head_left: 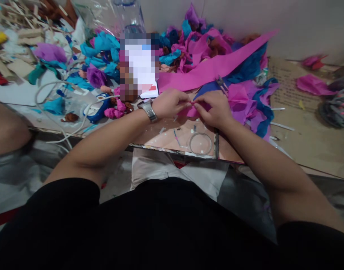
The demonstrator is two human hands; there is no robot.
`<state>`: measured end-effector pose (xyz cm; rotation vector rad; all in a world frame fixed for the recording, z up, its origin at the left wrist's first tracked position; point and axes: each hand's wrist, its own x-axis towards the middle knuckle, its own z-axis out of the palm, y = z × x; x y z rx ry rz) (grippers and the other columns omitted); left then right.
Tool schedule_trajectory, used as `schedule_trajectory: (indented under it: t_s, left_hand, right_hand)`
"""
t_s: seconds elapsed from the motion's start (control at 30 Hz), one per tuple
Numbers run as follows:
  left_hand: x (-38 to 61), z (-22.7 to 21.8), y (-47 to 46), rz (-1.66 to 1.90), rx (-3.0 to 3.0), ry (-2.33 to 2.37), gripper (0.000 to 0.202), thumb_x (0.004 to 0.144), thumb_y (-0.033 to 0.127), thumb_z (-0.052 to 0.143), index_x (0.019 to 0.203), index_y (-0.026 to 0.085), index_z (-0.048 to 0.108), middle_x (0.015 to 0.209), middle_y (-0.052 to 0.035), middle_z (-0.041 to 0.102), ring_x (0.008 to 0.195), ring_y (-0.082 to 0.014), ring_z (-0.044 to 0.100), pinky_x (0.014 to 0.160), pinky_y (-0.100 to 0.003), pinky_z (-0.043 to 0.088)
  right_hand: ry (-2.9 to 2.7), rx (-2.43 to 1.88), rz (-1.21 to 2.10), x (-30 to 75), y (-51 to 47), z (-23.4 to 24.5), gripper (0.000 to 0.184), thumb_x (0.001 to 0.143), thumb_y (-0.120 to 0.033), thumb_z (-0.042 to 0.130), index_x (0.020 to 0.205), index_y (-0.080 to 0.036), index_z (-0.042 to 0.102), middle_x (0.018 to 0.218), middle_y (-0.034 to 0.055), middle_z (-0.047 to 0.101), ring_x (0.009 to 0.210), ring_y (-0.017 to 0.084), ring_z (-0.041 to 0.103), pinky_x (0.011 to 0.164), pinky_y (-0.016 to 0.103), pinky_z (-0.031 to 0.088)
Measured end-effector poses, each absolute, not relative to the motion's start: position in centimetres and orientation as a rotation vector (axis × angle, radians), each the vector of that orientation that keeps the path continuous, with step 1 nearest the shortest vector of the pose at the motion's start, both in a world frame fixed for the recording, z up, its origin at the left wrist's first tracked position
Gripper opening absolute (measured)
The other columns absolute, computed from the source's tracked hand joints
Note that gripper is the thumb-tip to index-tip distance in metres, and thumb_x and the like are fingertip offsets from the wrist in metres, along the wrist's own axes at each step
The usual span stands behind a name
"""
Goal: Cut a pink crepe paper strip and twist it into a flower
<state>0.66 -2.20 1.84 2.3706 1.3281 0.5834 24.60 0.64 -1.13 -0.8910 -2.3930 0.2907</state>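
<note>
My left hand [170, 104], with a metal watch [149, 111] on its wrist, pinches one side of a small piece of pink crepe paper [190, 111]. From the other side my right hand [214, 107] pinches the same piece, the fingertips of both hands nearly meeting. The piece hangs a little below the fingers, just above the table. Behind my hands lies a long pink crepe paper strip [208, 71]. A pair of scissors or snips [222, 84] rests near my right knuckles, its kind unclear. Pink and purple paper flowers [245, 101] lie beside my right wrist.
A phone [141, 63], partly blurred, stands behind my left hand. A white cable [76, 129] crosses the table at left. A clear ring, perhaps a tape roll [200, 143], lies near the front edge. Cardboard [296, 112] is at right. Another person's leg [8, 127] shows at left.
</note>
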Motion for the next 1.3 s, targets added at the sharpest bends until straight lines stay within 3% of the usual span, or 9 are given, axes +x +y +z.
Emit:
schedule_trajectory:
  t_s: [0.13, 0.37, 0.53, 0.77, 1.1, 1.3]
  left_hand:
    - [0.55, 2.25, -2.16, 0.509, 2.363, 1.348, 0.036, 0.102, 0.041, 0.053, 0.102, 0.02, 0.083, 0.082, -0.0053, 0.076, 0.069, -0.0151, 0.059, 0.068, -0.029, 0.035]
    - [0.82, 2.69, -2.43, 0.509, 2.395, 1.439, 0.032, 0.102, 0.037, 0.055, 0.101, 0.022, 0.084, 0.083, -0.0053, 0.077, 0.074, -0.0159, 0.061, 0.071, -0.028, 0.035]
    - [0.81, 2.26, -2.42, 0.533, 2.436, 1.397, 0.035, 0.103, 0.04, 0.055, 0.096, 0.021, 0.083, 0.081, -0.0042, 0.075, 0.069, -0.0146, 0.057, 0.068, -0.029, 0.032]
    - [0.85, 2.4, -2.82, 0.524, 2.372, 1.265, 0.032, 0.097, 0.041, 0.06, 0.096, 0.017, 0.08, 0.08, -0.0055, 0.073, 0.07, -0.0166, 0.058, 0.072, -0.03, 0.041]
    - [0.55, 2.24, -2.45, 0.52, 2.058, 1.138, 0.027, 0.091, 0.032, 0.06, 0.091, 0.014, 0.08, 0.068, -0.0014, 0.065, 0.058, -0.011, 0.047, 0.058, -0.027, 0.033]
    - [0.39, 2.18, -2.05, 0.53, 1.93, 1.08, 0.02, 0.087, 0.023, 0.063, 0.09, 0.016, 0.081, 0.072, -0.003, 0.071, 0.055, -0.01, 0.053, 0.055, -0.024, 0.037]
  right_hand:
    - [-2.39, -0.875, 0.28, 24.66, 0.66, -1.18, 0.028, 0.102, -0.051, 0.061, 0.11, -0.027, 0.074, 0.109, 0.0084, 0.079, 0.103, 0.031, 0.071, 0.101, 0.054, 0.048]
    - [-2.37, -0.857, 0.257, 24.51, 0.5, -1.13, 0.028, 0.098, -0.046, 0.065, 0.11, -0.023, 0.075, 0.109, 0.0098, 0.08, 0.102, 0.031, 0.071, 0.099, 0.05, 0.049]
    - [-2.36, -0.86, 0.287, 24.39, 0.37, -1.18, 0.028, 0.102, -0.047, 0.06, 0.109, -0.024, 0.075, 0.109, 0.0095, 0.081, 0.103, 0.03, 0.072, 0.1, 0.049, 0.051]
    - [-2.368, -0.845, 0.28, 24.36, 0.28, -1.3, 0.029, 0.105, -0.046, 0.056, 0.104, -0.025, 0.076, 0.103, 0.0082, 0.081, 0.101, 0.029, 0.072, 0.097, 0.048, 0.051]
    - [-2.355, -0.73, 0.198, 24.5, 0.55, -1.32, 0.025, 0.104, -0.044, 0.06, 0.101, -0.026, 0.076, 0.099, 0.0074, 0.081, 0.097, 0.028, 0.072, 0.095, 0.048, 0.051]
    - [-2.348, -0.697, 0.191, 24.49, 0.4, -1.22, 0.02, 0.102, -0.039, 0.061, 0.105, -0.026, 0.076, 0.102, 0.0077, 0.081, 0.099, 0.029, 0.073, 0.096, 0.048, 0.051]
